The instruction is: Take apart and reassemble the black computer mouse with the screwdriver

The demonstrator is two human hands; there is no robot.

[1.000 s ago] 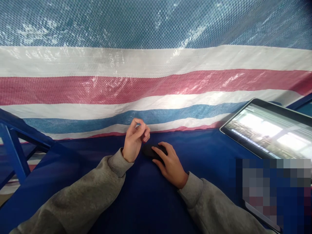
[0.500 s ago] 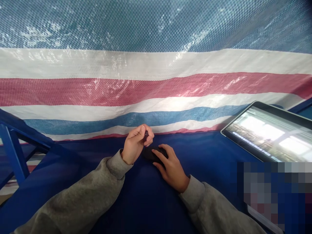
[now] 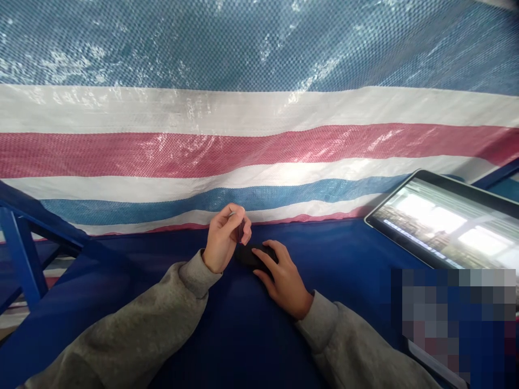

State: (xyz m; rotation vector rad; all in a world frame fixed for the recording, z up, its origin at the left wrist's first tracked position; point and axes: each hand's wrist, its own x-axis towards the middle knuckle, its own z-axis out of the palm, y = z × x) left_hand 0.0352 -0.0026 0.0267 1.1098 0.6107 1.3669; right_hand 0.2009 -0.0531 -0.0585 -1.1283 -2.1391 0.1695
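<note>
My left hand (image 3: 222,239) is raised at the far edge of the navy surface, its fingers pinched on a small dark object (image 3: 241,230) too small to name. Just to its right, a black oval computer mouse (image 3: 250,256) lies low on the navy cover (image 3: 239,329). My right hand (image 3: 284,279) rests over the mouse, fingers wrapped on its right side and its far end. Both hands nearly touch above the mouse. Grey sweatshirt sleeves cover both forearms.
A tablet (image 3: 440,221) with a lit screen lies tilted at the right. A blue metal frame (image 3: 22,246) stands at the left. A striped blue, white and red tarp (image 3: 243,151) hangs behind. A pixelated patch (image 3: 454,324) hides the lower right corner.
My left fingers have closed from a loose pinch, and the small dark object now shows between them. The right hand and mouse stay put, and the view has shifted slightly.
</note>
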